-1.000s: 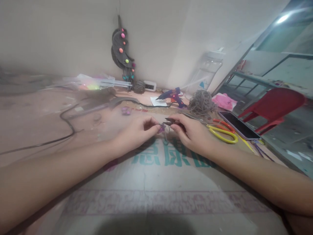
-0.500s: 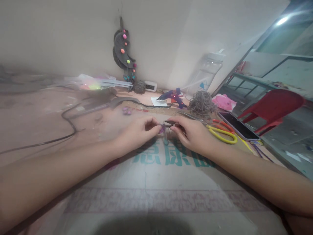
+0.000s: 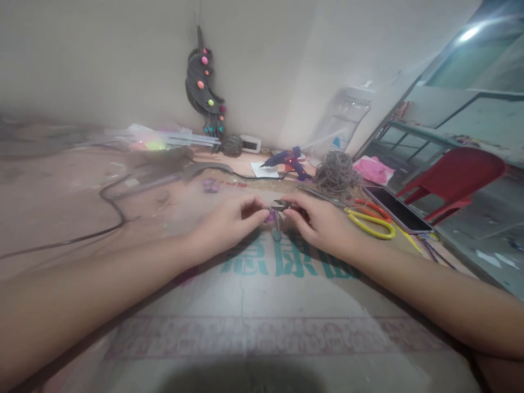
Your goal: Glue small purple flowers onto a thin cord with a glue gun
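My left hand [image 3: 241,221] pinches a small purple piece [image 3: 271,216] between thumb and fingertips. Facing it, my right hand [image 3: 311,218] closes around a small dark tool with two pointed blades [image 3: 280,205], much like thread snips. The blade points reach toward the purple piece, but whether they touch it is too small to tell. A thin grey-green strand or drop-shaped bit [image 3: 277,232] hangs just below the fingertips. Both hands work over a printed board [image 3: 262,300] with green characters.
Behind the hands lie a glue gun [image 3: 284,159], a grey yarn ball [image 3: 335,172] and purple bits [image 3: 211,185]. Yellow-and-orange-handled scissors [image 3: 372,226] and a phone [image 3: 398,210] are at right. A water bottle [image 3: 347,117] and a crescent-shaped ornament [image 3: 200,82] stand farther back.
Both hands keep nearly the same place and hold. The dark blade tips have shifted slightly between the fingers, and the hanging bit shows more clearly. The whole view has moved a little.
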Demonstrator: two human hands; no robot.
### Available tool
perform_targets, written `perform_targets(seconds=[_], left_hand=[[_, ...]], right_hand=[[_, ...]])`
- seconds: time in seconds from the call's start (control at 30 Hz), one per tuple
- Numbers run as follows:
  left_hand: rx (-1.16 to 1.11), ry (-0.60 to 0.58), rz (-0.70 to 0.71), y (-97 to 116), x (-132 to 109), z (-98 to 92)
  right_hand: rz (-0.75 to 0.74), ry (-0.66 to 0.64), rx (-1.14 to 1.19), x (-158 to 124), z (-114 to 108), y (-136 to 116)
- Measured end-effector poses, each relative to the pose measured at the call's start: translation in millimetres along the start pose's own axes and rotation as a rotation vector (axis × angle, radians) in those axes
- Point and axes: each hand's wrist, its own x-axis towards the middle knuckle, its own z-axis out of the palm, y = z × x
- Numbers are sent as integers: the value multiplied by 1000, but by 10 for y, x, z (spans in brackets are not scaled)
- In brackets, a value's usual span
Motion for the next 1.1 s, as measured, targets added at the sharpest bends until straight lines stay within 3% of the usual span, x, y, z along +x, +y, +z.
perform_targets(seconds=[0.23,0.37,0.47,0.6,0.73,0.9,1.1], left_hand=[[-41,24,-37,36,16,-10],[-66,26,-24,-7,16,-4],[-66,33,-22,-36,15,3],[-52,41,-27,-15,2,6],[-76,39,-10,45,-16,1],[-80,64,-6,74,-21,4],[-105,19,-4,3,-26,26]], right_hand=[[-18,128,151,-27,21,12],[82,226,275,74,61,87],[125,177,202,165,131,262],[55,93,88,222,162,438],[10,188,247,185,23,230],[101,-13,505,88,-71,-208],[176,52,619,70,18,-216]])
